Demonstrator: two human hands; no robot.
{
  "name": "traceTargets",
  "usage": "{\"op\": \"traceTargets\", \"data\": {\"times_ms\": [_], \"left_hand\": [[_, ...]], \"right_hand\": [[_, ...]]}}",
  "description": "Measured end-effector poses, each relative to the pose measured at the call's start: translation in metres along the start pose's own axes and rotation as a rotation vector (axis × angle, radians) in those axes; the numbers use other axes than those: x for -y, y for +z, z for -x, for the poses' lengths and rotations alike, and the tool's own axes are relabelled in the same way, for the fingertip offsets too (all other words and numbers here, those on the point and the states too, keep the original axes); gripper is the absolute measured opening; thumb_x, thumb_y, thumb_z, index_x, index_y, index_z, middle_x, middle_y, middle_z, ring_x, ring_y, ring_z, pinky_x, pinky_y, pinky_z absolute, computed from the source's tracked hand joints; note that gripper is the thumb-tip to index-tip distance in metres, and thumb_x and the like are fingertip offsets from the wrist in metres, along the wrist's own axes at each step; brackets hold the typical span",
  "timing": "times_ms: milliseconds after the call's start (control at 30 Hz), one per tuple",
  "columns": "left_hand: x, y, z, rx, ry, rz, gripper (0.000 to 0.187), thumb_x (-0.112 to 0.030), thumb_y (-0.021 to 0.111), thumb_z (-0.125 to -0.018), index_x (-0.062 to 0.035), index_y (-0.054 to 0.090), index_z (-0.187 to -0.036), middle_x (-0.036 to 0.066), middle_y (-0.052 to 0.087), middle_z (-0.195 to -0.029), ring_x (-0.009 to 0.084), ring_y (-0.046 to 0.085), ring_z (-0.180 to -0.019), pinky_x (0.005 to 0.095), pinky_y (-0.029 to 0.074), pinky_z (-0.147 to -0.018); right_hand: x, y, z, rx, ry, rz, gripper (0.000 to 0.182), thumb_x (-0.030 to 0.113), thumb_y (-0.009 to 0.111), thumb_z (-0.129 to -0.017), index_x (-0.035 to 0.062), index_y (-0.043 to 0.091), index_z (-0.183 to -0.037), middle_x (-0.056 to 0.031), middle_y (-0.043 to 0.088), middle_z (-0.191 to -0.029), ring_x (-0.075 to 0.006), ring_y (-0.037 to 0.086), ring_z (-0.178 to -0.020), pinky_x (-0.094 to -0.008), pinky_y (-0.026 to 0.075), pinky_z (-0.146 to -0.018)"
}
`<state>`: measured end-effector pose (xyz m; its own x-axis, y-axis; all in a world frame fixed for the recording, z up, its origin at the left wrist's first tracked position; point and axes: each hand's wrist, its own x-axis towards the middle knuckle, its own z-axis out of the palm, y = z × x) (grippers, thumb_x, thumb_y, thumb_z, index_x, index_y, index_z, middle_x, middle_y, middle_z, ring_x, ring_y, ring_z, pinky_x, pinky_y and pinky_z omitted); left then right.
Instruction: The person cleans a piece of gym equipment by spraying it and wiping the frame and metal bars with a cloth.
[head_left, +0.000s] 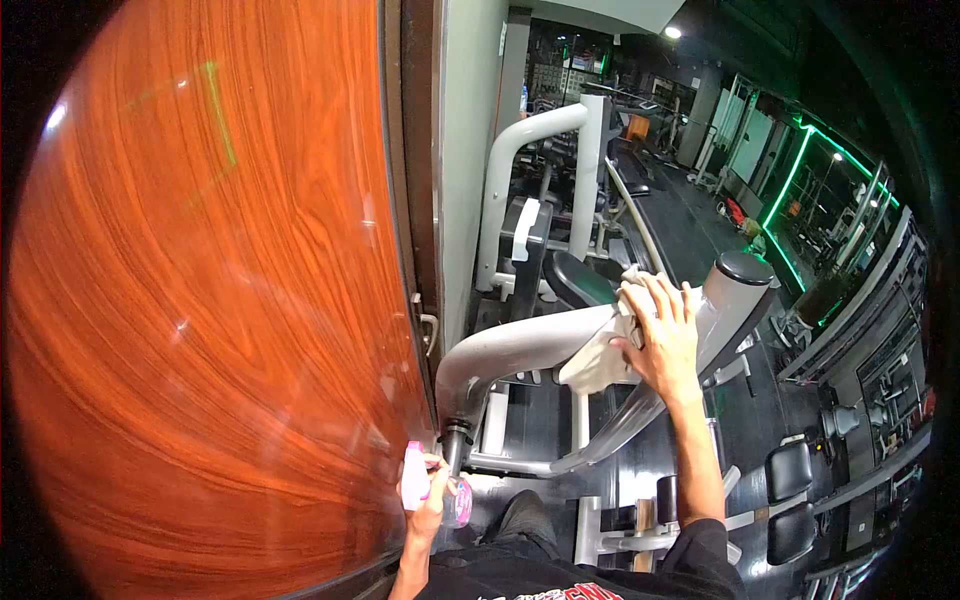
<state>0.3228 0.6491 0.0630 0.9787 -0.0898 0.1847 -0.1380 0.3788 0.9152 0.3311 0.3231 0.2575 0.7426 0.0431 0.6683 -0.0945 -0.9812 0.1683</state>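
Observation:
My right hand (658,335) presses a pale cloth (597,368) onto the thick silver-grey tube (520,343) of a gym machine, close to its upright post (722,300) with a black cap. Part of the cloth hangs below the tube. Lower down, my left hand (432,490) is wrapped round a spray bottle (415,475) with a white and pink head and a pink label. The bottle is beside the tube's lower end, near the wooden door.
A glossy wooden door (220,300) with a metal handle (430,330) fills the left side. Behind the tube stands another machine frame (585,180). Black padded seats (790,470) are at the lower right, and a green-lit mirror (830,200) at the upper right.

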Motion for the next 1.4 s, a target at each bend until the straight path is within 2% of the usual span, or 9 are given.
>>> {"op": "traceTargets", "data": {"times_ms": [133,233,300,400,533,767,1067,1200,1400], "left_hand": [[-0.005,0.002,-0.003,0.019,0.018,0.001,0.013,0.002,0.056,-0.087,0.0024,0.051,-0.099,0.006,0.056,-0.081,0.0102,0.057,-0.06,0.0241,0.048,-0.055],[-0.004,0.003,-0.001,-0.006,0.011,0.049,0.012,0.002,0.056,-0.087,0.0022,0.052,-0.098,0.006,0.056,-0.081,0.0103,0.057,-0.059,0.024,0.048,-0.055],[0.0,0.001,-0.002,-0.008,0.006,0.016,0.012,0.003,0.056,-0.086,0.0021,0.052,-0.098,0.006,0.056,-0.081,0.0103,0.058,-0.059,0.024,0.048,-0.055],[-0.002,0.004,-0.005,-0.009,-0.002,0.006,0.012,0.003,0.056,-0.086,0.0019,0.053,-0.098,0.006,0.057,-0.081,0.0105,0.058,-0.058,0.0243,0.048,-0.055],[0.001,0.004,-0.004,-0.018,-0.017,0.068,0.013,0.003,0.057,-0.086,0.0018,0.053,-0.098,0.006,0.057,-0.081,0.0107,0.058,-0.058,0.0247,0.049,-0.054],[-0.004,0.007,-0.001,-0.029,0.0,0.032,0.012,0.003,0.056,-0.086,0.002,0.052,-0.098,0.006,0.057,-0.081,0.0106,0.058,-0.058,0.0241,0.049,-0.055],[-0.01,0.0,0.004,-0.103,0.037,0.005,0.012,0.004,0.056,-0.086,0.0025,0.052,-0.097,0.006,0.057,-0.08,0.0107,0.058,-0.058,0.0237,0.048,-0.055],[-0.018,-0.01,0.008,-0.143,0.055,-0.091,0.01,0.004,0.056,-0.086,0.0024,0.053,-0.096,0.005,0.057,-0.078,0.0097,0.058,-0.058,0.0234,0.047,-0.055],[-0.017,-0.021,0.008,-0.121,0.042,-0.211,0.01,0.003,0.058,-0.084,0.0009,0.056,-0.094,0.004,0.059,-0.075,0.0087,0.058,-0.058,0.0224,0.047,-0.054]], "right_hand": [[-0.017,-0.017,-0.011,-0.083,-0.024,-0.233,0.052,-0.009,0.059,-0.066,0.0167,0.063,-0.111,-0.0103,0.061,-0.111,-0.0274,0.059,-0.103,-0.0371,0.047,-0.091],[-0.031,-0.021,-0.008,-0.448,0.03,-0.009,0.056,-0.01,0.058,-0.065,0.0142,0.061,-0.115,-0.0117,0.057,-0.118,-0.027,0.054,-0.11,-0.0432,0.043,-0.095],[-0.036,-0.019,-0.004,-0.422,0.067,0.061,0.054,-0.007,0.059,-0.067,0.0134,0.06,-0.117,-0.0116,0.056,-0.122,-0.0255,0.051,-0.116,-0.0453,0.037,-0.102],[-0.047,0.0,0.002,-0.229,-0.013,0.211,0.045,0.004,0.062,-0.073,0.0125,0.06,-0.117,-0.0075,0.057,-0.121,-0.0236,0.049,-0.12,-0.0474,0.021,-0.113],[-0.031,-0.003,-0.002,-0.203,0.052,0.158,0.045,0.001,0.062,-0.072,0.0118,0.06,-0.116,-0.0063,0.06,-0.114,-0.0226,0.054,-0.114,-0.0484,0.019,-0.114],[0.063,0.068,-0.024,-0.154,-0.075,-0.104,0.034,0.006,0.059,-0.076,0.0076,0.059,-0.11,-0.0092,0.062,-0.106,-0.0281,0.058,-0.098,-0.0426,0.043,-0.095],[0.212,0.183,-0.007,0.005,-0.442,-0.024,0.023,0.017,0.051,-0.08,0.0024,0.059,-0.097,-0.021,0.056,-0.107,-0.0353,0.052,-0.107,-0.0418,0.041,-0.094],[0.247,0.241,0.022,0.136,-0.598,0.034,0.025,0.019,0.05,-0.083,0.0045,0.061,-0.1,-0.0213,0.056,-0.107,-0.0356,0.051,-0.106,-0.0444,0.039,-0.094],[0.296,0.319,0.076,0.605,-0.795,0.4,0.04,0.031,0.04,-0.092,0.0087,0.061,-0.118,-0.0244,0.052,-0.125,-0.044,0.044,-0.12,-0.0607,0.026,-0.103]]}}
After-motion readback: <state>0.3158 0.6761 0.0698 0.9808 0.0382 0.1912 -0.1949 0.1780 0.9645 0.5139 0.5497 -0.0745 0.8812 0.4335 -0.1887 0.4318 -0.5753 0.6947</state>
